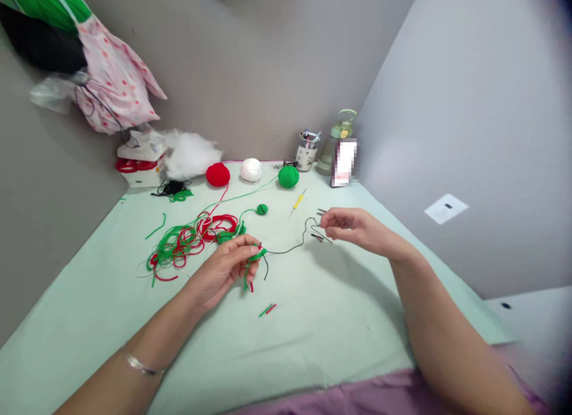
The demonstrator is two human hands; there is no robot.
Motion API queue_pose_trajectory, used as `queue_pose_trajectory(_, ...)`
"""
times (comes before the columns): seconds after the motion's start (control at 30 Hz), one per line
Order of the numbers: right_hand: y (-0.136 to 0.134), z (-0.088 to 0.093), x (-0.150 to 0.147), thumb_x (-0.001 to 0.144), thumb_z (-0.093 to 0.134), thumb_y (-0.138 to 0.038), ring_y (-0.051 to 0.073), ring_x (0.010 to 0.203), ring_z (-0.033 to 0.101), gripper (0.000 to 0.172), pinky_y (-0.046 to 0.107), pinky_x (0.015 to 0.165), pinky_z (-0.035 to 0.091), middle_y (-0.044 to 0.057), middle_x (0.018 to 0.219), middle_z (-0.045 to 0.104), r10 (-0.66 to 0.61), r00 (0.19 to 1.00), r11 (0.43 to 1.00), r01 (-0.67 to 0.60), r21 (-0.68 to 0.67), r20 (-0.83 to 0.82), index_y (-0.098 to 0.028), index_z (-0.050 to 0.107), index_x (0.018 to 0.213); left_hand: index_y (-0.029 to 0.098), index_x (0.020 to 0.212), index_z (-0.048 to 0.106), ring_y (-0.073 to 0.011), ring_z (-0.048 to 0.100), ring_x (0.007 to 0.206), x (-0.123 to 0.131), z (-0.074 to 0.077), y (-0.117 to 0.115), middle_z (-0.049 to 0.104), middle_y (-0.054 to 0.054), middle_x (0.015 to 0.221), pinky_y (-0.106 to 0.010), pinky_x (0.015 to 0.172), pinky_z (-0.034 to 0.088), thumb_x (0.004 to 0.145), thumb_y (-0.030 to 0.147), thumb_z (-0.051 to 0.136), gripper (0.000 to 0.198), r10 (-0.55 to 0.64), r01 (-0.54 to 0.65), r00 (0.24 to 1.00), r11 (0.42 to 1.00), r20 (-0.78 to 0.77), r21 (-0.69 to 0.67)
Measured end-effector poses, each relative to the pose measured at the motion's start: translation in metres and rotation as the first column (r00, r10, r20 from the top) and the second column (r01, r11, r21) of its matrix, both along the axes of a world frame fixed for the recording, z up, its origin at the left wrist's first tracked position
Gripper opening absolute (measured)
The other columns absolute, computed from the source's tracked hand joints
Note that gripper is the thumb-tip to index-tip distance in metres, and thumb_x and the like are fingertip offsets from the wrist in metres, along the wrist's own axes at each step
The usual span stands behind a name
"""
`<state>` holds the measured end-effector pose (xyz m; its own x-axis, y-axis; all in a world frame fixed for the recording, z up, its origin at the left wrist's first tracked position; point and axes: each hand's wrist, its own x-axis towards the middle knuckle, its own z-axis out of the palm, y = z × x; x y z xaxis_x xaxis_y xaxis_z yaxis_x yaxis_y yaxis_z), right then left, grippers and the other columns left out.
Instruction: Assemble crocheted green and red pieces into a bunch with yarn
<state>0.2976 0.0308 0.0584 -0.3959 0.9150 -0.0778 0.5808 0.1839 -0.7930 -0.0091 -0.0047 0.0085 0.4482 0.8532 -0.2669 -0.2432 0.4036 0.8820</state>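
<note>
My left hand (232, 257) pinches a small crocheted piece (258, 252) in green with red and white stitches. Short green, red and black yarn tails hang from it. A black yarn (290, 249) runs from this piece across to my right hand (344, 223), whose fingertips are closed on it. Two thin grey points, like scissor tips (320, 212), show just beyond those fingers; whether the hand touches them I cannot tell. A small dark item (317, 237) lies below. Behind my left hand sits another green crocheted piece (226, 236), partly covered.
Tangled red and green yarn (192, 239) spreads at left. Along the back stand red (218, 174), white (251, 169) and green (288, 177) yarn balls, white stuffing (190, 155), a pen cup (307, 152), a bottle (328, 150) and a phone (344, 163). A yellow-handled hook (298, 201) lies mid-table.
</note>
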Motion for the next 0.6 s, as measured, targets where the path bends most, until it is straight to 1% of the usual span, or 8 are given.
queue_pose_trajectory(0.07, -0.001, 0.001, -0.003, 0.089, 0.059, -0.031, 0.016, 0.075, 0.057, 0.015, 0.031, 0.075, 0.047, 0.003, 0.079, 0.063, 0.027, 0.979, 0.998, -0.037, -0.049, -0.201, -0.02, 0.069, 0.091, 0.018, 0.093, 0.054, -0.0074, 0.052, 0.051, -0.001, -0.001, 0.0, 0.057, 0.004, 0.061, -0.017, 0.048, 0.045, 0.083, 0.028, 0.067, 0.019, -0.001, 0.001, 1.0, 1.0, -0.004, 0.0)
queue_pose_trajectory(0.17, -0.001, -0.004, -0.007, 0.087, 0.066, -0.031, 0.016, 0.077, 0.06, 0.015, 0.032, 0.078, 0.049, 0.004, 0.082, 0.066, -0.013, 0.928, 0.997, -0.014, -0.07, -0.373, -0.02, 0.074, 0.094, 0.018, 0.093, 0.054, -0.0074, 0.052, 0.051, -0.001, -0.002, -0.001, 0.057, 0.004, 0.062, -0.017, 0.048, 0.046, 0.084, 0.028, 0.066, 0.018, -0.004, 0.003, 1.0, 1.0, -0.003, -0.001)
queue_pose_trajectory(0.23, 0.0, -0.008, -0.009, 0.082, 0.074, -0.03, 0.015, 0.076, 0.06, 0.016, 0.032, 0.076, 0.05, 0.003, 0.082, 0.067, -0.058, 0.904, 0.998, 0.038, -0.056, -0.423, -0.022, 0.075, 0.095, 0.018, 0.092, 0.053, -0.0075, 0.051, 0.05, 0.0, -0.002, -0.001, 0.057, 0.004, 0.061, -0.018, 0.048, 0.046, 0.084, 0.028, 0.065, 0.017, -0.012, 0.012, 1.0, 1.0, -0.004, 0.001)
queue_pose_trajectory(0.33, 0.002, -0.013, -0.011, 0.08, 0.076, -0.032, 0.013, 0.067, 0.056, 0.012, 0.029, 0.069, 0.048, 0.002, 0.075, 0.065, -0.119, 0.89, 0.99, 0.139, 0.013, -0.44, -0.021, 0.076, 0.085, 0.018, 0.091, 0.053, -0.0079, 0.05, 0.05, 0.002, -0.004, -0.002, 0.057, 0.004, 0.061, -0.02, 0.049, 0.047, 0.085, 0.028, 0.065, 0.017, -0.032, 0.033, 0.999, 0.999, -0.011, 0.005)
queue_pose_trajectory(0.43, 0.006, -0.015, -0.011, 0.081, 0.075, -0.035, 0.009, 0.061, 0.049, 0.015, 0.027, 0.064, 0.046, 0.003, 0.083, 0.067, -0.163, 0.867, 0.976, 0.212, 0.053, -0.471, -0.02, 0.076, 0.08, 0.018, 0.091, 0.054, -0.0083, 0.05, 0.05, 0.003, -0.006, -0.002, 0.057, 0.004, 0.061, -0.021, 0.049, 0.048, 0.085, 0.029, 0.065, 0.017, -0.042, 0.042, 0.999, 0.999, -0.022, 0.015)
queue_pose_trajectory(0.5, 0.008, -0.014, -0.011, 0.081, 0.075, -0.038, 0.01, 0.064, 0.052, 0.018, 0.026, 0.062, 0.045, 0.004, 0.089, 0.069, -0.206, 0.825, 0.968, 0.251, 0.014, -0.526, -0.02, 0.075, 0.081, 0.018, 0.091, 0.054, -0.0084, 0.05, 0.05, 0.004, -0.007, -0.002, 0.056, 0.004, 0.061, -0.021, 0.049, 0.048, 0.085, 0.029, 0.065, 0.017, -0.041, 0.041, 0.999, 0.999, -0.028, 0.016)
queue_pose_trajectory(0.53, 0.008, -0.013, -0.011, 0.081, 0.074, -0.039, 0.011, 0.065, 0.054, 0.02, 0.025, 0.06, 0.045, 0.004, 0.087, 0.069, -0.233, 0.795, 0.964, 0.267, -0.023, -0.561, -0.02, 0.073, 0.082, 0.018, 0.09, 0.054, -0.0083, 0.049, 0.05, 0.004, -0.007, -0.002, 0.056, 0.004, 0.061, -0.021, 0.049, 0.048, 0.085, 0.029, 0.065, 0.017, -0.04, 0.041, 0.999, 0.999, -0.029, 0.015)
queue_pose_trajectory(0.6, 0.011, -0.011, -0.009, 0.081, 0.074, -0.041, 0.012, 0.063, 0.056, 0.023, 0.024, 0.054, 0.043, 0.003, 0.076, 0.068, -0.297, 0.719, 0.949, 0.293, -0.114, -0.628, -0.019, 0.069, 0.081, 0.017, 0.09, 0.055, -0.0082, 0.049, 0.051, 0.004, -0.007, -0.002, 0.056, 0.004, 0.061, -0.021, 0.049, 0.047, 0.084, 0.029, 0.066, 0.017, -0.039, 0.04, 0.999, 0.999, -0.03, 0.016)
